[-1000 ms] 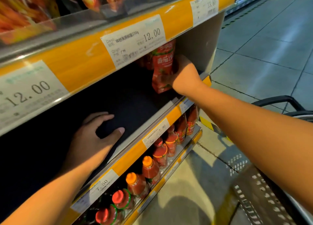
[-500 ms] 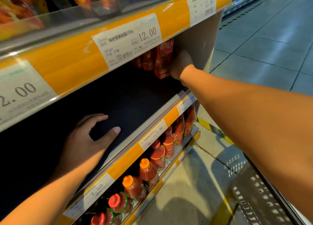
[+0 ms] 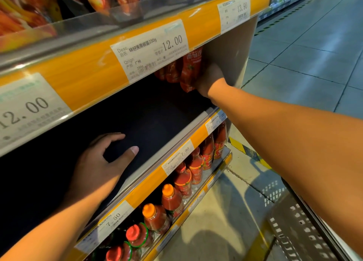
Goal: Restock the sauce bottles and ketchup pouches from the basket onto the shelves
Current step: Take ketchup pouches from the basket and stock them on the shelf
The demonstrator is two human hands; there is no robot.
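Red glossy ketchup pouch (image 3: 191,72) with white lettering stands at the dark middle shelf's (image 3: 157,115) right end beside 2 more, right hand (image 3: 209,80) clamped on it. Left hand (image 3: 102,160) rests spread on shelf.

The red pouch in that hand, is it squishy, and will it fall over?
Probably squishy: the pouch looks like soft, creased film, so it should bend under the right hand. It may tip when let go, though the pouches beside it could prop it.

The upper shelf's price strip (image 3: 137,64) hides the ketchup pouch (image 3: 191,70) tops; the right hand (image 3: 211,80) fingers are unseen.
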